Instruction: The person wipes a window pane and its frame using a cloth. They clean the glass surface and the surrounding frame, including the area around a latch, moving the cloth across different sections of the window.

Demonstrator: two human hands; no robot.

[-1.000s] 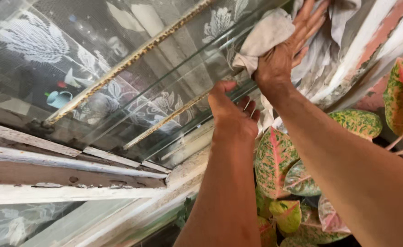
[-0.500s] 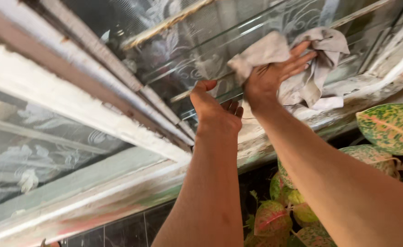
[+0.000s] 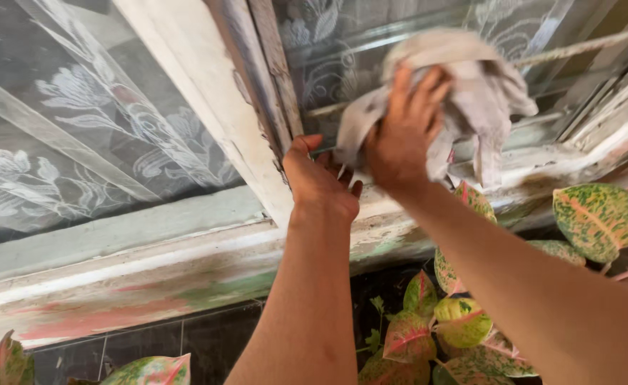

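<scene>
Home exterior: worn painted window frame [image 3: 207, 78], lace curtain [image 3: 79, 135], potted plants [image 3: 599, 217].

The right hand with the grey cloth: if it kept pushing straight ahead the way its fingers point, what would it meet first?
Most likely the glass slat directly behind the grey cloth that the right hand presses forward. Motion blur hides whether cloth and glass already touch.

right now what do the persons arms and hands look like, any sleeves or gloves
Both forearms are bare up to the frame edge: no sleeve shows. The left hand and the right hand wear no gloves, and no watch, ring or bracelet is visible on either.
</scene>
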